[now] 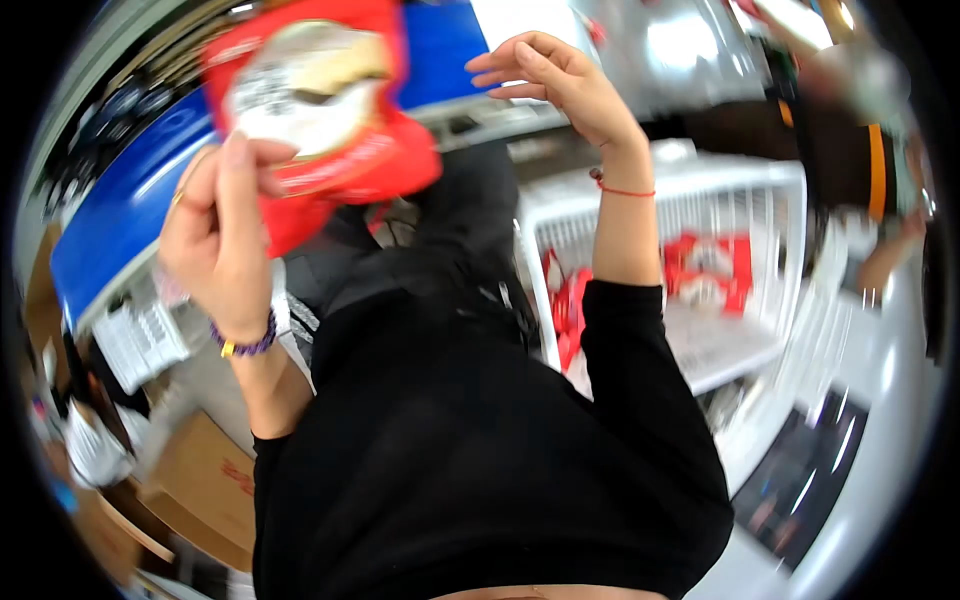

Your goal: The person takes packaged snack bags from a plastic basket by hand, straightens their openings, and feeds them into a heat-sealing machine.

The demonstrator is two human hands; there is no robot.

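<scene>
A red bag [350,165] with a pale round picture on its front hangs from my left hand [225,215], whose thumb and fingers pinch its lower left part. The bag is slightly blurred and hangs in front of the blue surface. My right hand [565,85] is raised to the right of the bag, apart from it, with fingers spread and nothing in them. Below my right hand stands a white basket [790,215], partly hidden by my right arm. Inside it lie red packets [710,270].
A blue surface [125,210] runs along the upper left. A cardboard box [200,490] sits at the lower left. A metallic surface [690,60] fills the upper right. Another person's blurred arm [890,255] shows at the far right.
</scene>
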